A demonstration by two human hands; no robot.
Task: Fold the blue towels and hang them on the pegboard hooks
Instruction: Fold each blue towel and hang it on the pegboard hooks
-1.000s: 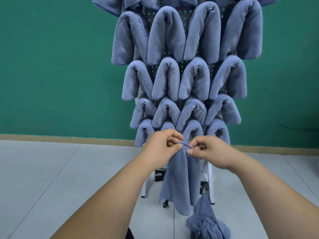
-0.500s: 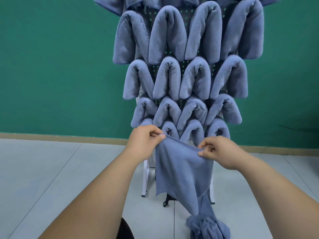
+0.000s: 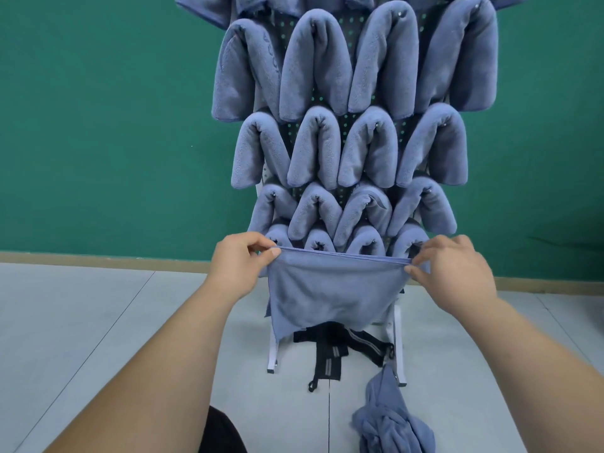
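Note:
A blue towel (image 3: 333, 292) hangs spread in front of me, its top edge stretched taut. My left hand (image 3: 240, 264) pinches the top left corner and my right hand (image 3: 454, 268) pinches the top right corner. Behind it stands the pegboard (image 3: 346, 125), dark with green holes, covered by several rows of folded blue towels (image 3: 315, 65) draped over hooks. The held towel hides part of the lowest row. A crumpled pile of blue towels (image 3: 392, 423) lies on the floor at the lower right.
The pegboard stands on white legs (image 3: 273, 354) on a pale grey tiled floor. Black straps (image 3: 330, 351) lie between the legs. A green wall (image 3: 98, 125) with a tan baseboard is behind. A dark object (image 3: 219, 433) sits at the bottom edge.
My hands have moved apart from a bunched grip at the centre, spreading the towel wide and flat. Its lower end has lifted off the pile on the floor.

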